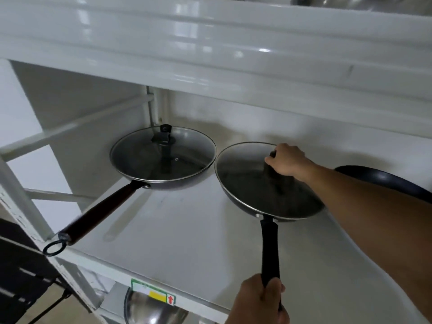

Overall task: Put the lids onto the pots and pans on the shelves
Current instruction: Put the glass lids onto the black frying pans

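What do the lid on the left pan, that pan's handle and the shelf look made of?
Left lid: clear glass, apparently, since the pan shows through; shiny metal rim.
Handle: dark reddish-brown, possibly wood; metal hanging ring at the end.
Shelf: smooth white, probably painted metal; faintly reflective.

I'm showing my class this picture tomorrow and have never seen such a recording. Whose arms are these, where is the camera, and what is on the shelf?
There is no machine here: a person wears a camera on the head, so this single picture looks forward and down at their own arms. They stand at a white shelf. On it, to the left, sits a pan with a brown handle, and its glass lid is already on. The right hand grips the knob of a second lid, which lies on the middle pan. The left hand holds that pan's black handle. At the right edge a third pan shows behind the arm; no lid is visible on it. A metal bowl sits on the shelf below.
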A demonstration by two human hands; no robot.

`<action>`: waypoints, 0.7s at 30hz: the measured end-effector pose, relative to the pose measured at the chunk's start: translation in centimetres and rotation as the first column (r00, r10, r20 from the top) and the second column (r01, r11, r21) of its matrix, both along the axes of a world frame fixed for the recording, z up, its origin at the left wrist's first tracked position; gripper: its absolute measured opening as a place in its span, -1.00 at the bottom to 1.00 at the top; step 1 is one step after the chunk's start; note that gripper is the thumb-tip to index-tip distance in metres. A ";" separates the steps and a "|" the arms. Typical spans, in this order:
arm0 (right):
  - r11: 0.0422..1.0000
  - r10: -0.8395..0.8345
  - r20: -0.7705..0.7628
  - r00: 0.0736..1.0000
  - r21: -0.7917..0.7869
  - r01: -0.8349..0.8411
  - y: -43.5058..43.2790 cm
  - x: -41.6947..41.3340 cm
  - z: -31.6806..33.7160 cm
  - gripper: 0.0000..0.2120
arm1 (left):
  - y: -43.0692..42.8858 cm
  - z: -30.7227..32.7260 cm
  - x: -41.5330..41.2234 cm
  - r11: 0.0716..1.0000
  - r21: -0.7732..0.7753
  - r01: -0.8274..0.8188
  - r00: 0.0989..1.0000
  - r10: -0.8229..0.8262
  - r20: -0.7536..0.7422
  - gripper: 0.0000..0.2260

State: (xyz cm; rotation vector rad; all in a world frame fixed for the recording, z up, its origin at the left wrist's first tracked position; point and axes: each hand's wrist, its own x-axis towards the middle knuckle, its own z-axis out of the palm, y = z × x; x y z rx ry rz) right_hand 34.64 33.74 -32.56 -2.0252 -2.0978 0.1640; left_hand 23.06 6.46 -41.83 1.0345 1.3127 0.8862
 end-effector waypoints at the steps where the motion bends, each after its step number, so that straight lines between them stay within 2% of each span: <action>1: 1.000 -0.005 0.011 1.000 -0.006 0.005 0.3 0.0 -0.2 -0.68 | 0.1 0.0 0.1 1.000 0.003 -0.005 1.000 0.005 -0.028 -0.81; 6: 1.000 -0.001 0.024 1.000 0.006 0.001 1.2 0.2 -0.7 -0.70 | 0.4 -0.4 0.4 1.000 0.031 -0.003 0.996 0.006 -0.094 -0.81; 16: 0.999 0.038 0.050 0.998 -0.031 -0.036 1.6 0.7 -0.7 -0.67 | 0.4 -1.5 0.6 0.996 0.082 -0.027 0.998 0.032 -0.052 -0.82; 21: 0.999 0.037 0.036 0.999 0.002 -0.037 1.4 0.7 -0.9 -0.67 | 0.5 -2.1 0.8 0.997 0.075 -0.036 0.998 0.039 -0.049 -0.84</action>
